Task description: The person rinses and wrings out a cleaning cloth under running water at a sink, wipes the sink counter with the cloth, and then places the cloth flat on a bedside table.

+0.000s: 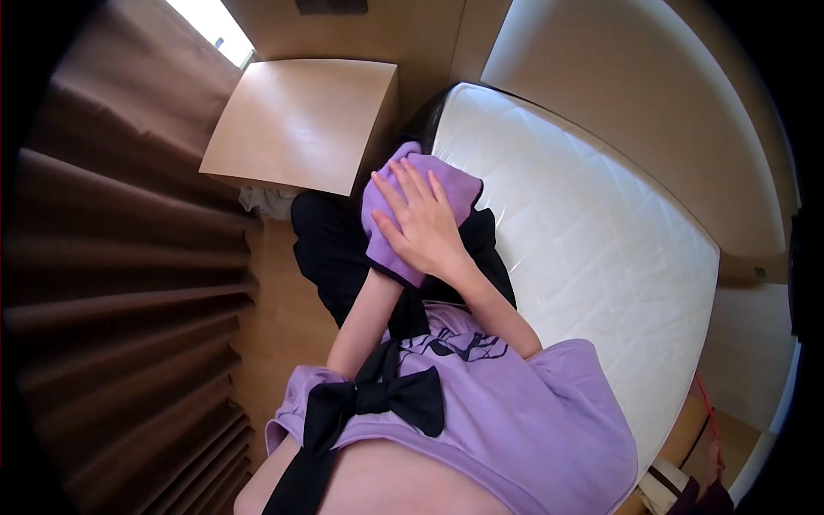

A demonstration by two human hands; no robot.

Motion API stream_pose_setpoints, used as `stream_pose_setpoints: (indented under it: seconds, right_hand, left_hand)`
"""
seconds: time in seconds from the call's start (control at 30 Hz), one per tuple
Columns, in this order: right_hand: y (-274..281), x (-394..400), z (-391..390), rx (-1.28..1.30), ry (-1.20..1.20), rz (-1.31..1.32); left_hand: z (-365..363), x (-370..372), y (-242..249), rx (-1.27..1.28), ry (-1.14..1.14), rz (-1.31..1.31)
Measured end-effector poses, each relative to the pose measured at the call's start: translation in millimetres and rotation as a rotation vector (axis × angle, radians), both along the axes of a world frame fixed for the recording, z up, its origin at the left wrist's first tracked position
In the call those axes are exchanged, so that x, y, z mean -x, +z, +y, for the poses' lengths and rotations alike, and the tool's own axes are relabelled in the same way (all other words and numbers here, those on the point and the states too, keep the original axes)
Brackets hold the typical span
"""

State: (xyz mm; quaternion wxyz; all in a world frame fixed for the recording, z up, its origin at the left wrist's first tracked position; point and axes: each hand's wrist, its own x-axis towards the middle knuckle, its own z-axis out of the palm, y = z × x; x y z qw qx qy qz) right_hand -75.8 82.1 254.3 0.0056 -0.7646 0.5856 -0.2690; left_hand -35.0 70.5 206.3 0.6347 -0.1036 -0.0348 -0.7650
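Observation:
A purple cloth with dark edging (463,178) lies bunched over my lap, between the bed and the nightstand. Spread flat across its top is my right hand (421,219), palm down, with the fingers apart. My left forearm runs up to the near edge of the cloth. The left hand itself is hidden under or inside the fabric, so its fingers do not show. Beneath the cloth are my dark trousers (322,245).
A bare white quilted mattress (592,232) with a padded headboard (644,103) is on the right. A light wooden nightstand (300,120) stands ahead on the left. Brown curtains (129,283) hang along the left side, beside the wooden floor (279,318).

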Motion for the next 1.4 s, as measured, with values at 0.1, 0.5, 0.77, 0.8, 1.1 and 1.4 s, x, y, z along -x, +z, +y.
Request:
stream_pose_setpoints:
  seconds: [0.1, 0.5, 0.77, 0.8, 1.1, 1.4]
  right_hand:
    - [-2, 3, 0, -0.012, 0.012, 0.002]
    - [0, 1, 6, -0.122, 0.189, -0.07]
    - [1, -23, -32, -0.332, 0.269, -0.16]
    - [3, -27, -45, -0.394, 0.267, -0.172]
    - [46, -122, -91, -0.622, 0.488, -0.23]
    - [243, -219, -99, -0.583, 1.028, -0.147]
  left_hand:
    - [1, -5, 1, 0.003, -0.035, -0.031]
    - [-4, -17, -8, -0.057, -0.066, -0.208]
    - [-30, -48, -15, -0.248, -0.191, -0.521]
    - [-38, -52, -15, -0.292, -0.206, -0.564]
    - [-63, -161, 38, -0.442, -0.132, -0.898]
    - [-9, -256, 212, -0.432, 0.4, -0.995]
